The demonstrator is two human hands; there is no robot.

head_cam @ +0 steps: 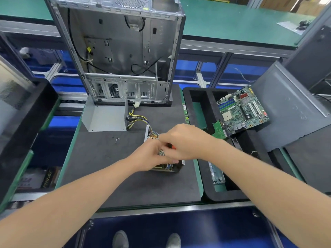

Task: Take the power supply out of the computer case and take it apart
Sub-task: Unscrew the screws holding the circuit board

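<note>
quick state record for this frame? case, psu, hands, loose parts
computer case: upright at back of mat, side open
cover: off, lying on mat left of the hands
power supply base: on mat under both hands, wire bundle attached
left hand: on the base, grip unclear
right hand: grips red item, mostly hidden
screws: loose on mat
motherboard: in foam tray, right

Green motherboard (pixel 241 111), grey case (pixel 118 51), black mat (pixel 111 172).

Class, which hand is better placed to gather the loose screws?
Left: the left hand, on the power supply, is nearer the screws; the right hand lies farther, seemingly gripping a red tool.
</note>
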